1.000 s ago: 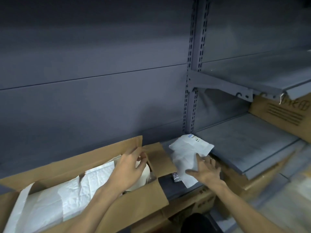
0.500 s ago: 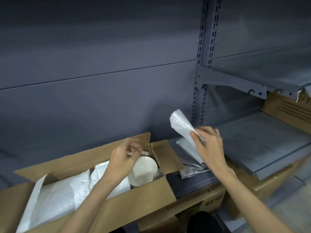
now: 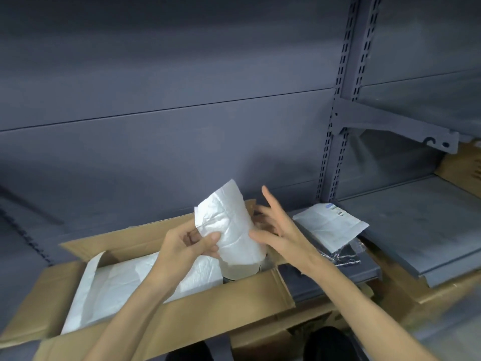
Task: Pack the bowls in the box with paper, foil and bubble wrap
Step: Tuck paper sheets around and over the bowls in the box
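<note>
Left hand: the left hand (image 3: 186, 246) is seen at the centre of the frame, above the box; a white paper sheet (image 3: 230, 230) is pinched at its lower left edge between the thumb and curled fingers.
Right hand: the right hand (image 3: 277, 230) is held just right of the sheet, fingers spread and mostly straight, one pointing up; the thumb tip is laid against the sheet's right edge, and nothing is gripped.
Paper sheet: it is held upright and curved, its top rising above the far wall of the box and its lower end hanging over the right end of the box interior.
Bowl: a pale rounded object, probably a bowl (image 3: 240, 269), is partly seen under the sheet's lower edge, inside the right end of the box; most of it is hidden by the paper.
Box: an open cardboard box (image 3: 208, 316) is spread across the lower left and centre of the frame, flaps folded outward; its floor left of the bowl is covered by white lining paper (image 3: 117, 285).
Shelf: a grey metal shelf (image 3: 416, 230) is seen at the right of the frame.
Paper stack: folded white paper (image 3: 329, 225) is laid right of the right hand, on top of a clear, shiny wrap (image 3: 343, 256) at the shelf's lower ledge.
Other cartons: brown cardboard (image 3: 460, 170) is visible at the far right edge.
</note>
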